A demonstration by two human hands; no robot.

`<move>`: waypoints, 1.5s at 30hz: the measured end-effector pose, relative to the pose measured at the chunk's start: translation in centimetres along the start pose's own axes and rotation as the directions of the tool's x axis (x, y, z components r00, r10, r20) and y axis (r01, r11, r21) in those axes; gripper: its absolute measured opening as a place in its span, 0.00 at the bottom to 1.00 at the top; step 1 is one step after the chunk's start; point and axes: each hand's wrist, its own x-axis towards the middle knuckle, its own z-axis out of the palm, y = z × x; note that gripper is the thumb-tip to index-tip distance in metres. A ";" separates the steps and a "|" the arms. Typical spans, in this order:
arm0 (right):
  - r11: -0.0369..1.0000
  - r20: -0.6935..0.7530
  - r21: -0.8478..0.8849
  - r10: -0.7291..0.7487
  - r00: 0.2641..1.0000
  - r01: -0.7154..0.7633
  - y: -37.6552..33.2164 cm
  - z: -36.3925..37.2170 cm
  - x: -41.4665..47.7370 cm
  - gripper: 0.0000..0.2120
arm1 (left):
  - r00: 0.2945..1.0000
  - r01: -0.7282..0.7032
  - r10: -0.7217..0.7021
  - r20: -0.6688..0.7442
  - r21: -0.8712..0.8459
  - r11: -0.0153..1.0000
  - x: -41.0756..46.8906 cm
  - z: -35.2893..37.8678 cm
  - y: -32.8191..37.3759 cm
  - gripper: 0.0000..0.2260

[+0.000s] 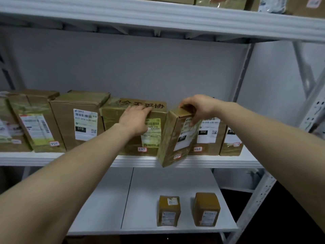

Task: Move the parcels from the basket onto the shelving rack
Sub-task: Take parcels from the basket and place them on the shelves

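Observation:
My right hand [197, 107] grips the top of a narrow brown parcel [173, 145], which tilts with its lower end hanging past the front edge of the middle shelf [52, 158] of the white rack. It sits between a wide box with black printed characters [133, 148] and a labelled box [209, 138] to its right. My left hand [136, 120] lies flat with fingers spread on the top front of the wide box. The basket is not in view.
More labelled cardboard parcels [82, 120] line the middle shelf to the left, and one stands at its right end [231, 143]. Two small brown boxes [168, 211] [206, 209] stand on the lower shelf [105, 199]. The upper shelf [158, 16] holds several parcels. A perforated rack post [258, 196] stands at the right.

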 end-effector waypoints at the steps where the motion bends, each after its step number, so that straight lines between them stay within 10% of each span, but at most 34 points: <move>1: 1.000 0.015 0.005 -0.008 1.000 0.008 0.3 0.1 0.2 0.28 | 1.000 0.006 -0.006 -0.010 0.006 1.000 0.1 0.0 0.1 0.33; 45: 0.995 0.049 -0.094 0.028 0.998 -0.023 3.6 2.4 5.0 0.15 | 0.995 0.098 -0.099 -0.016 -0.035 0.995 0.6 0.0 1.7 0.27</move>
